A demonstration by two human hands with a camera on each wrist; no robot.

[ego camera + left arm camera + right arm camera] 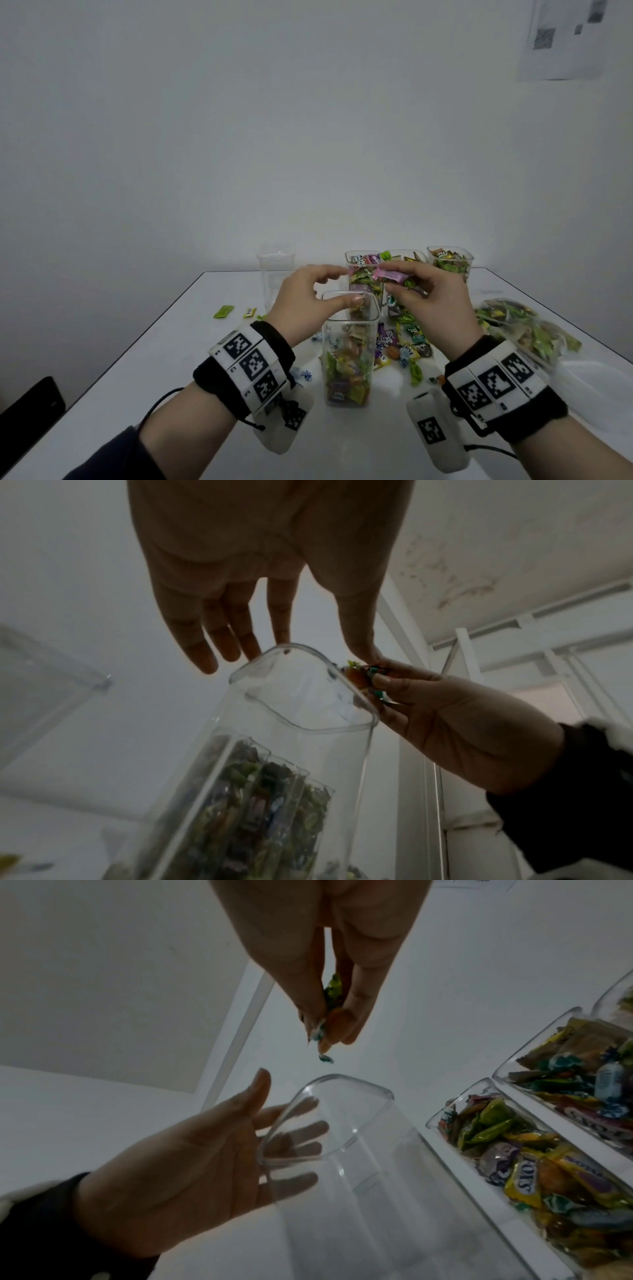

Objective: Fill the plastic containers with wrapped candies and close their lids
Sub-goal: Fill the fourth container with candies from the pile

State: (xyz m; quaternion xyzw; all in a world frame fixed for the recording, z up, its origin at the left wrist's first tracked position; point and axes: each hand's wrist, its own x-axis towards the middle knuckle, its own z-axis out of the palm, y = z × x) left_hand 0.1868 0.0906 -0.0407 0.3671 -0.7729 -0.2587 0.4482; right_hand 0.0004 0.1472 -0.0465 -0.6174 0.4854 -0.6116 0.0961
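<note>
While the left hand [310, 303] is hovering relaxed, fingers loose, beside the half-filled container [349, 349] at lower center, the right hand [433, 301] is pinching candies [394, 275] w/ curled fingers just above its rim.

Head view high over table; wrist views low, upward, sharing container [349, 346] rim.

Landmark: your near container [349, 346], mouth open.
Above mouth: your left hand [310, 305] and right hand [435, 301] flank it.
Behind: filled containers [364, 274] block you.
Right: loose candies [404, 346], bag [524, 325].
Left: bare table [171, 342], free passage.
</note>
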